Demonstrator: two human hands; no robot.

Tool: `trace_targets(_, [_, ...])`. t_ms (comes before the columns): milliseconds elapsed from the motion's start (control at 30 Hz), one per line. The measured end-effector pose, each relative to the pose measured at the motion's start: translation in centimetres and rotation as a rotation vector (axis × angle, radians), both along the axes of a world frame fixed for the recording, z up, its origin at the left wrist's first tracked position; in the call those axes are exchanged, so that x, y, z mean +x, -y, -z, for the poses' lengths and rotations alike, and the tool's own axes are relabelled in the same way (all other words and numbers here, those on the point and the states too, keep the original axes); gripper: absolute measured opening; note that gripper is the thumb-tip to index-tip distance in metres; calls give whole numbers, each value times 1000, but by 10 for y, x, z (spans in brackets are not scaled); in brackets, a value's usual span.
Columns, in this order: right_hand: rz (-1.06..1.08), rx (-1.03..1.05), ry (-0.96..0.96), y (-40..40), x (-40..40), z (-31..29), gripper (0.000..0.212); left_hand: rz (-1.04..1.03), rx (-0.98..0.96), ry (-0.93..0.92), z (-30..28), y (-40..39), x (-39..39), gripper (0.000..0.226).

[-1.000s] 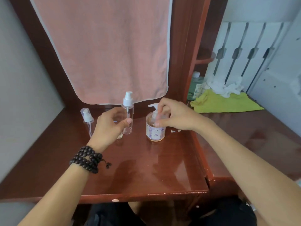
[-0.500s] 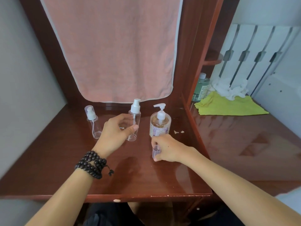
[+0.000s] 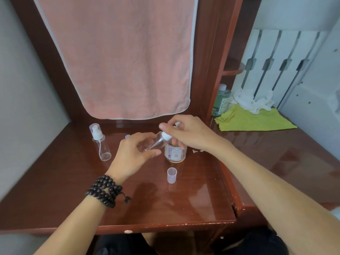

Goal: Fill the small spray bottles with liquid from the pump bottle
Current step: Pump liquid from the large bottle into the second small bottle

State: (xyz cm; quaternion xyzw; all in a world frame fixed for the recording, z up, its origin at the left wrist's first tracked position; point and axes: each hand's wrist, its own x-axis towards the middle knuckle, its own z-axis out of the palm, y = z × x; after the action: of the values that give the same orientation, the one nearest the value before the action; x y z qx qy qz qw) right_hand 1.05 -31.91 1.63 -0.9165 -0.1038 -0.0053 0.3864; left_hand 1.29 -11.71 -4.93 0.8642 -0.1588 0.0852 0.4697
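- The left hand is holding a tilted spray bottle, fingers curled round its clear body.
- The right hand is pinching its white spray head.
- Behind, the pump bottle is standing on the counter, its pump mostly hidden.

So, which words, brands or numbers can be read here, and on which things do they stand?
No text here can be read for certain.
Pump bottle: the patterned label carries small print, too blurred to read.
Green bottle: its label shows lines of print, too small to read.
Spray bottles, cap, towel: no text visible.
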Motion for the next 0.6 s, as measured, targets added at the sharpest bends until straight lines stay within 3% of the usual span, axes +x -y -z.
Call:
trace_targets(100, [21, 38, 52, -1, 1, 9, 30, 2, 19, 34, -6, 4, -2, 37])
trace_targets(233, [-157, 56, 105, 9, 1, 13, 7, 92, 29, -56, -8, 5, -4, 19])
trace_targets(333, [-256, -26, 18, 18, -4, -3, 34, 42, -4, -60, -5, 7, -3, 26])
trace_targets(400, [-186, -70, -49, 20, -3, -5, 49, 18, 37, -35, -7, 9, -3, 28])
trace_targets(500, [-55, -107, -20, 17, 2, 3, 34, 32, 120, 17, -11, 11, -3, 28])
trace_targets(567, [-114, -77, -25, 19, 2, 5, 15, 30, 143, 24, -12, 12, -3, 30])
trace_targets(600, [-170, -69, -66, 22, 1, 3, 25, 25, 142, 16, -11, 12, -4, 31])
